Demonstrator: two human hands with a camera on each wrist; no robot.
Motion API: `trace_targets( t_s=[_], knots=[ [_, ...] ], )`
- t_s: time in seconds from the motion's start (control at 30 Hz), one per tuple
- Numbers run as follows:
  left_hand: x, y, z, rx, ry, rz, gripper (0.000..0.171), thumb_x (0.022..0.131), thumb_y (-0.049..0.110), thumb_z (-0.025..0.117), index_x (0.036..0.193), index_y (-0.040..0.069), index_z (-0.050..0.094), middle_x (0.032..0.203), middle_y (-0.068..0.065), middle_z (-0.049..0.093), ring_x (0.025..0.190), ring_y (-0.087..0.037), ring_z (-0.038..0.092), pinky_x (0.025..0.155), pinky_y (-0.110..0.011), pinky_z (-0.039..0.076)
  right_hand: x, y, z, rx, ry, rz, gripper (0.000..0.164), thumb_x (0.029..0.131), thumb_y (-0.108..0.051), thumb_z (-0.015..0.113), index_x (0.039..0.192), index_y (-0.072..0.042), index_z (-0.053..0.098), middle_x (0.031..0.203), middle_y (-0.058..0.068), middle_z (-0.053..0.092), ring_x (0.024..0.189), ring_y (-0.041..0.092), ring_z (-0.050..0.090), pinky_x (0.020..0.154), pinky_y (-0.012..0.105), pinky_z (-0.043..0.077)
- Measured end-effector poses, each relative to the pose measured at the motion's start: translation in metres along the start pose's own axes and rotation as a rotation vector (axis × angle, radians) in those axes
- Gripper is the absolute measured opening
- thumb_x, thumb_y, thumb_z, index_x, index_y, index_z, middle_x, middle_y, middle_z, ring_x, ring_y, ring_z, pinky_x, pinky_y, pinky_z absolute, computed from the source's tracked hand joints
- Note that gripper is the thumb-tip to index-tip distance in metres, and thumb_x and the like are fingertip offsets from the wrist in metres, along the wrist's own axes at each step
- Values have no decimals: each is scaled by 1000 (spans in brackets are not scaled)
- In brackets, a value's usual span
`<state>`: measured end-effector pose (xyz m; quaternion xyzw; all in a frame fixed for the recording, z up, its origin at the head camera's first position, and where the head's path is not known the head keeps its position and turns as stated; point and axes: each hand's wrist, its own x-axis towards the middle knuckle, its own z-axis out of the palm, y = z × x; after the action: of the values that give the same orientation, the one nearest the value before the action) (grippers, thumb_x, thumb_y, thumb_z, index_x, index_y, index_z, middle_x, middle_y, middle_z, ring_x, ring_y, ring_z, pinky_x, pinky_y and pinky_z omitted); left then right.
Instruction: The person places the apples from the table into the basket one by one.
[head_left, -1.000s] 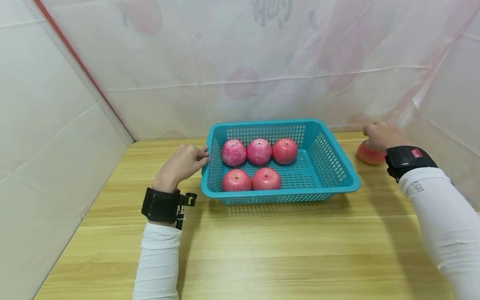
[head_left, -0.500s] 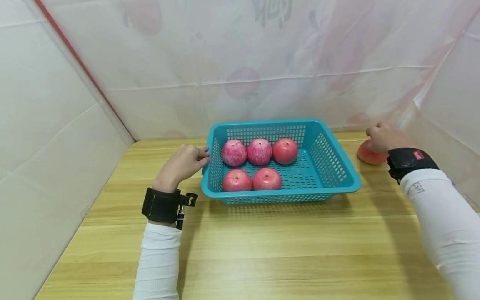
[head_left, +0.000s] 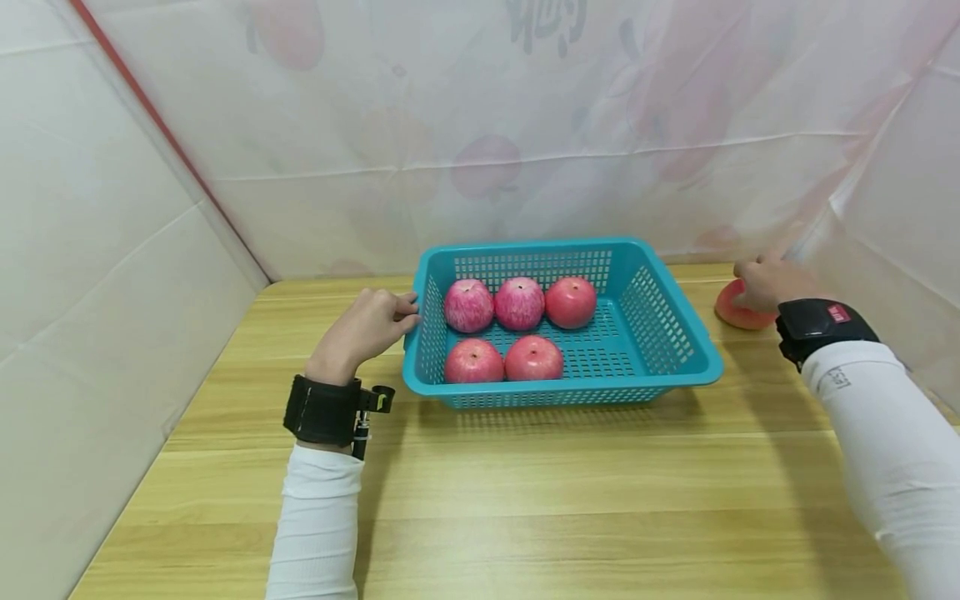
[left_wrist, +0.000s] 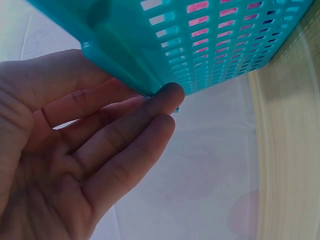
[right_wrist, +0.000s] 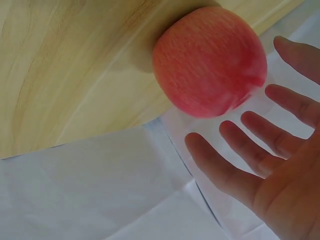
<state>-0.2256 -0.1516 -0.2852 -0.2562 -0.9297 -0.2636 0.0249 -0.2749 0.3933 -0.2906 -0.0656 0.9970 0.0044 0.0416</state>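
A blue perforated plastic basket (head_left: pixel 525 396) stands on the wooden table, with several red and pink apples (head_left: pixel 519 304) in its left and middle part. At its left end my left hand (head_left: pixel 367 325) holds the rim. Up close in the left wrist view, the fingertips (left_wrist: pixel 167 100) sit at the rim's lower edge, and part of the other fingers is hidden behind the plastic. On the right side of the table lies a single red apple (right_wrist: pixel 210 62). My right hand (head_left: pixel 772 283) hovers over it with fingers spread, the fingertips (right_wrist: pixel 200 142) close to the fruit.
White printed sheeting (head_left: pixel 337 150) hangs behind the table and on both sides. The lone apple lies near the right-hand sheet (head_left: pixel 900 250). Bare wooden tabletop (head_left: pixel 562 500) stretches in front of the basket.
My right hand has shifted slightly right and lower over the lone apple, showing more of it. The left hand, the basket and its apples have stayed where they were.
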Motion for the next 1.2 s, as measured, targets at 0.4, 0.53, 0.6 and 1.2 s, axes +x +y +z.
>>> trace_targets(
  t_s=[0.4, 0.53, 0.6, 1.2],
  knots=[
    [2, 2, -1, -14, -3, 1, 24, 90, 9, 53, 108, -4, 61, 120, -21, 53, 36, -17, 41, 40, -24, 22, 2, 7, 3, -49, -22, -7, 45, 75, -17, 62, 111, 9, 50, 93, 32, 47, 81, 43, 45, 71, 57, 43],
    [1, 3, -2, -20, -11, -9, 24, 90, 9, 52, 109, -4, 61, 121, -21, 52, 36, -18, 41, 40, -24, 22, 1, 5, 1, -43, -36, -2, 45, 74, -16, 63, 110, 8, 52, 94, 32, 47, 81, 42, 45, 71, 56, 43],
    [2, 3, -2, -19, -13, -9, 25, 90, 9, 52, 109, -4, 61, 122, -20, 52, 36, -18, 42, 41, -24, 22, -1, 4, 1, -31, -41, 13, 47, 74, -17, 65, 111, 7, 52, 95, 32, 46, 81, 42, 45, 71, 56, 43],
    [0, 1, -1, -16, -8, 0, 25, 89, 9, 54, 109, -5, 60, 121, -22, 52, 37, -16, 43, 40, -23, 23, -4, 3, 15, 76, -96, 31, 62, 68, -28, 72, 115, 4, 49, 95, 30, 47, 81, 42, 44, 64, 50, 46]
  ],
)
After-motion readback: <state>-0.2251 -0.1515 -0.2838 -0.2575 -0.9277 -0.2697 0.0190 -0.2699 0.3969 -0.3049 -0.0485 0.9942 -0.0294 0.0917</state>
